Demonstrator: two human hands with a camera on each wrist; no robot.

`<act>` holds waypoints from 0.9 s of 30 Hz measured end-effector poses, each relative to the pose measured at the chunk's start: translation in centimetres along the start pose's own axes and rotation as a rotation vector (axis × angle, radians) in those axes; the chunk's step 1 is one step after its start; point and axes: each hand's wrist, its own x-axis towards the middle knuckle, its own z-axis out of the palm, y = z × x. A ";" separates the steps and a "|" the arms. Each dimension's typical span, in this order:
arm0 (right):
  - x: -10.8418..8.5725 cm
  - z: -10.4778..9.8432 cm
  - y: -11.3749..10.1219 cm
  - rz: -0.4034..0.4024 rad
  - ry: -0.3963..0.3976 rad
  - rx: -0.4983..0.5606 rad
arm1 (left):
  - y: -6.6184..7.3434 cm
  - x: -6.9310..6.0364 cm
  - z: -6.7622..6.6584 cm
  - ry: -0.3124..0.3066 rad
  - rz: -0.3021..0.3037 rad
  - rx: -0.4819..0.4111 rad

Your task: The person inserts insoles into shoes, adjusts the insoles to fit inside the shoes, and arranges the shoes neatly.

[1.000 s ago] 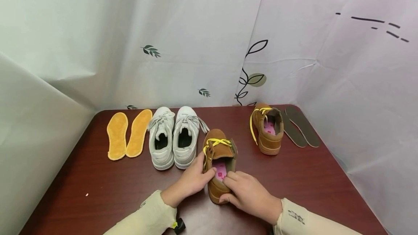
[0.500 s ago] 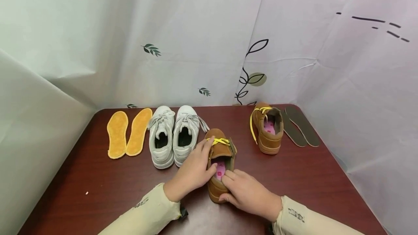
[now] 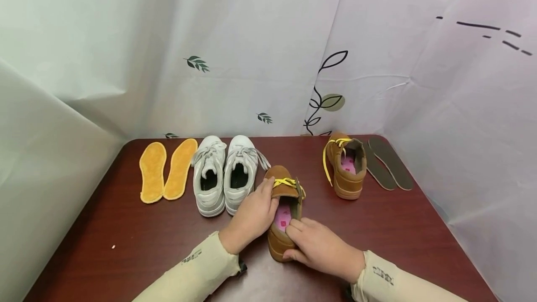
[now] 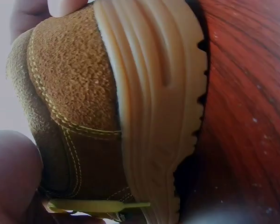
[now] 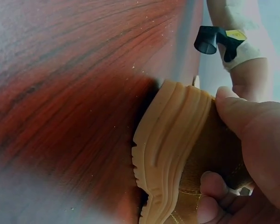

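Observation:
A brown suede shoe (image 3: 277, 245) with yellow laces (image 3: 285, 181) stands toe-away on the table. A pink insole (image 3: 283, 218) shows inside it. My left hand (image 3: 249, 218) holds the shoe's left side, its fingers reaching up to the laces and its thumb at the collar. My right hand (image 3: 320, 248) grips the heel, fingers over the collar's edge and thumb against the back. In the right wrist view that thumb (image 5: 231, 109) lies along the heel above the tan sole (image 5: 172, 135). The left wrist view has the heel side (image 4: 74, 70) close up.
White sneakers (image 3: 209, 176) stand side by side left of the brown shoe, with yellow insoles (image 3: 153, 171) beyond them. At the back right is the matching brown shoe (image 3: 349, 183), beside dark grey insoles (image 3: 390, 162). All rest on a reddish-brown table (image 3: 398, 227) before a pale curtain.
My left hand has moved up along the shoe's side to the laces, and its thumb has drawn back from over the insole. My right hand stays at the heel.

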 end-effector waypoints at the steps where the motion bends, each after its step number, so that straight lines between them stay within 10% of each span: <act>1: 0.0 0.0 0.0 0.000 0.003 -0.003 | 0.0 0.0 0.0 0.001 -0.003 -0.010; 27: -0.2 0.3 -0.3 0.047 0.007 0.022 | -0.8 -0.4 1.5 0.083 -0.029 -0.053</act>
